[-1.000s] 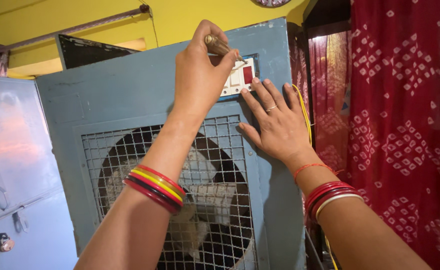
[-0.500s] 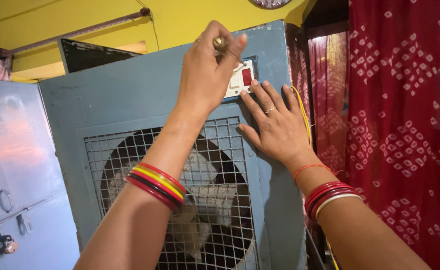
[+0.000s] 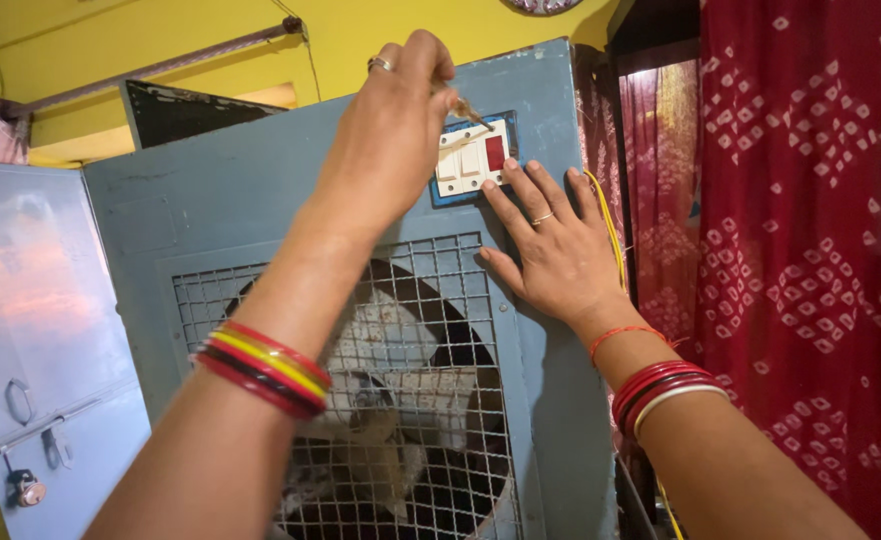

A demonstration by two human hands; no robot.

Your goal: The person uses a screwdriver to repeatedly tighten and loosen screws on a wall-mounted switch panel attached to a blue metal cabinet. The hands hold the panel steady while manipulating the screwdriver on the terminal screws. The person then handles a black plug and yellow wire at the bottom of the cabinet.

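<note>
Pinching a small tool [image 3: 468, 108] at the switch plate [image 3: 472, 157] now — left hand [image 3: 392, 135] (lower than before).

Bright, even indoor light, sharp focus throughout, soft shadows, and a faint warm sheen on the metal cabinet [image 3: 30, 300] at left.

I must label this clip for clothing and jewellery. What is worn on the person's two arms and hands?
Both forearms are bare, without sleeves. The left wrist carries red, yellow and dark bangles, the left hand a finger ring. The right wrist carries red and white bangles and a red thread; the right hand a ring.
</note>
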